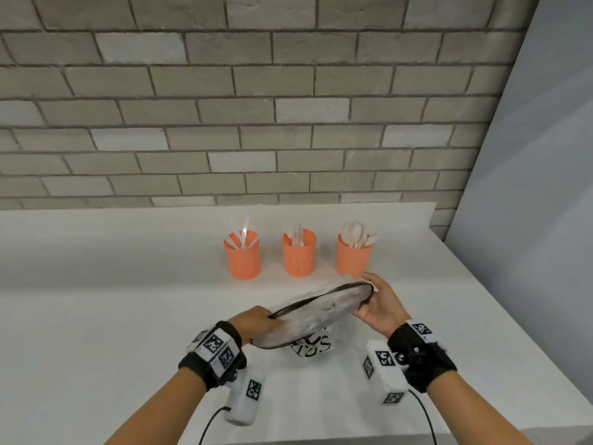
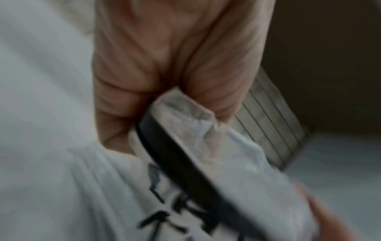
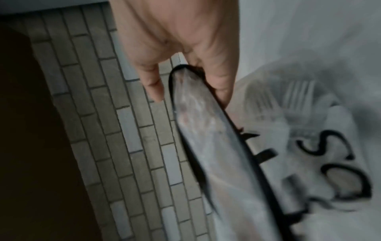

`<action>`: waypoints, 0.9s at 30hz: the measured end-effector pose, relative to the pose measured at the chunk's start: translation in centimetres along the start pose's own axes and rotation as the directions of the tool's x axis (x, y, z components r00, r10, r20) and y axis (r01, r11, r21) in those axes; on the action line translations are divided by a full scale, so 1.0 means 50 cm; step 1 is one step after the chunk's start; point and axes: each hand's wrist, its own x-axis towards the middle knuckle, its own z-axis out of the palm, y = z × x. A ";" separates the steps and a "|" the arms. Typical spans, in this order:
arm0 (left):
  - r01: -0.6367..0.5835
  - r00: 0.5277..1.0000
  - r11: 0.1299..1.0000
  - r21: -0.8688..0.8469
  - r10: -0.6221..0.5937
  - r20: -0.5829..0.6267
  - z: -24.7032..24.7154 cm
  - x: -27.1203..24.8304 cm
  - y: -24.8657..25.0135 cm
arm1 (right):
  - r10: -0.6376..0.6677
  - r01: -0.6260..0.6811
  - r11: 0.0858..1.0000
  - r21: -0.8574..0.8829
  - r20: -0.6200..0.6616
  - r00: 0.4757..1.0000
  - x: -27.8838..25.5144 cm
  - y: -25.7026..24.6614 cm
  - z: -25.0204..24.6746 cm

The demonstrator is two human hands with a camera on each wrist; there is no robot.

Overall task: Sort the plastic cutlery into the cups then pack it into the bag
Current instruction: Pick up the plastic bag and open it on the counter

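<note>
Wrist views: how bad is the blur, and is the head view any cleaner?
Left wrist: heavy motion blur, the bag lettering smeared. Right wrist: softer blur, dim; fork outline inside still readable. Head: mostly sharp, cups clear, slight blur on the bag, brick lines bowed by the wide lens.

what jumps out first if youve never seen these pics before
Three orange perforated cups stand in a row on the white table below the brick wall, holding white plastic knives, forks and spoons, left to right. In front of them the left hand and right hand grip opposite ends of a translucent black-trimmed bag, holding its mouth open above the table.
</note>
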 end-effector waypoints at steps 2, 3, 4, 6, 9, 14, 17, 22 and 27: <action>0.076 0.997 0.795 -0.602 -0.044 0.068 -0.010 0.000 0.001 | -0.033 0.023 0.979 -0.205 -0.047 0.998 -0.006 0.014 0.000; 0.086 0.996 0.586 -0.805 -0.058 0.063 -0.021 0.007 0.000 | -0.049 0.017 0.895 -0.446 -0.061 0.997 -0.011 0.021 -0.001; 0.085 0.996 0.400 -0.912 -0.065 0.064 -0.034 0.010 0.001 | -0.039 0.000 0.730 -0.684 -0.041 0.998 -0.020 0.028 -0.001; 0.086 0.995 0.195 -0.977 -0.061 0.075 -0.046 0.023 0.004 | 0.060 -0.001 0.448 -0.894 0.030 0.998 -0.036 0.048 -0.004; 0.070 0.992 0.170 -0.983 -0.117 0.051 -0.023 0.033 0.026 | 0.153 0.002 0.346 -0.938 0.058 0.986 -0.044 0.067 -0.005; -0.084 0.989 0.408 -0.909 -0.077 -0.126 0.001 0.062 0.001 | 0.121 -0.147 0.732 -0.665 -0.085 0.989 -0.030 0.033 -0.035; -0.098 0.994 0.945 -0.312 0.081 -0.068 -0.004 0.050 -0.023 | 0.126 -0.146 0.971 -0.187 -0.115 0.985 -0.017 0.005 -0.047; -0.160 0.985 0.987 -0.030 0.161 0.063 0.030 0.039 -0.064 | 0.217 -0.211 0.976 0.057 -0.133 0.967 -0.001 0.009 -0.025; -0.020 0.977 0.559 -0.829 0.187 0.103 0.025 0.010 -0.074 | 0.172 -0.116 0.965 0.236 -0.233 0.957 0.019 0.059 -0.016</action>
